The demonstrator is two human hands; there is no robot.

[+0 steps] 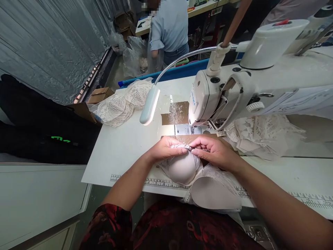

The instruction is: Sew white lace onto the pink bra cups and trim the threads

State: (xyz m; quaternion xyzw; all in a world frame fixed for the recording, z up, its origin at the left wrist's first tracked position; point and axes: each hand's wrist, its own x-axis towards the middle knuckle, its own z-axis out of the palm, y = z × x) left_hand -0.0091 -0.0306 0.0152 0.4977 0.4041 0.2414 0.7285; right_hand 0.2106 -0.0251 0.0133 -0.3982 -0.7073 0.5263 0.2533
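A pale lace bra with moulded cups [183, 168] lies at the front of the sewing table, one cup under my hands and the other hanging over the near edge. My left hand [168, 148] pinches the cup's lace upper edge between thumb and fingers. Close beside it, my right hand [214, 150] is closed at the same edge, its fingertips almost touching the left thumb. A slim dark tool [204, 150] shows between the right fingers; its exact kind is too small to tell. Just beyond the hands stands the white sewing machine [204, 93], its needle area lit.
A lamp [150, 106] on a bendable metal neck hangs over the table. Lace pieces [117, 107] lie at the far left corner, and more lace [260, 133] is under the machine arm. A ruler strip [156, 183] runs along the front edge. Another person [170, 31] stands beyond.
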